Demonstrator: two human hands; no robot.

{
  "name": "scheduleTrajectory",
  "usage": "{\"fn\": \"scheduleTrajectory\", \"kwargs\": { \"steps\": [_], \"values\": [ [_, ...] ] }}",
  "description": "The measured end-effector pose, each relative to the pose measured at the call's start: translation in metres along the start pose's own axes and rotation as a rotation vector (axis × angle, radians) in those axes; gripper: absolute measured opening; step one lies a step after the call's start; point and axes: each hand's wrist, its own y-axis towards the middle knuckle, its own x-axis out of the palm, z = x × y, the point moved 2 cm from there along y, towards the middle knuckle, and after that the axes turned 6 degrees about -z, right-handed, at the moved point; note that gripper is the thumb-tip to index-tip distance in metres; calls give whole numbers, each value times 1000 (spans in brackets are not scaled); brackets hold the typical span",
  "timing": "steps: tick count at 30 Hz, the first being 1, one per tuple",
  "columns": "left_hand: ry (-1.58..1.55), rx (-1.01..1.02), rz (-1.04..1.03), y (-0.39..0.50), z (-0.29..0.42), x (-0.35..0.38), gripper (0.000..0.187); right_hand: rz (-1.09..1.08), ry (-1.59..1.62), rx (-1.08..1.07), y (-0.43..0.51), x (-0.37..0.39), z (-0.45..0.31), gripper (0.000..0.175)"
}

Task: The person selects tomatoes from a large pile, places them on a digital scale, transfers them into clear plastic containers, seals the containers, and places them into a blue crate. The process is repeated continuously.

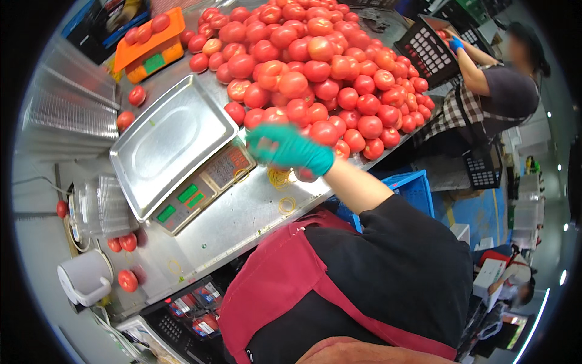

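My right hand [288, 148], in a teal glove and blurred by motion, is over the metal table between a digital scale and the front of a large heap of tomatoes [295, 84]. Whether its fingers hold anything is unclear. A small reddish patch shows among them, and part of a red tomato [305, 174] shows below the palm. The scale's steel pan [175, 145] holds no produce; its keypad and lit displays [187, 193] face me. Yellow rubber bands [278, 177] lie just below the glove. My left hand is out of view.
Stacked clear plastic trays [72, 104] and clear tubs [102, 207] stand left. An orange scale [152, 50] holds tomatoes at the back. Beside a white jug [86, 277] lies a loose tomato [127, 280]. Right, a co-worker [491, 91] handles a black crate [427, 52]; a blue crate [411, 191] is below the table edge.
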Motion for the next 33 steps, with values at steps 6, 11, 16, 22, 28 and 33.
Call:
{"fn": "scheduleTrajectory", "kwargs": {
  "steps": [6,11,16,22,28,33],
  "values": [
    [-186,574,-48,-76,142,3,48,1018,-802,27,-18,-181,105,67],
    [-357,1221,-536,-206,323,119,50,628,-681,23,-14,-225,158,87],
    [-273,1093,-1545,-366,363,184,54,894,12,-2,-53,-186,96,74],
    [-385,-575,-2094,-435,357,225,80,143,231,-86,-58,-71,21,53],
    [-256,1248,-1008,-348,425,219,65,838,-612,-18,-22,-156,82,60],
    [263,1694,-483,-315,459,229,80,694,-635,99,8,-154,129,70]
  ]
}}
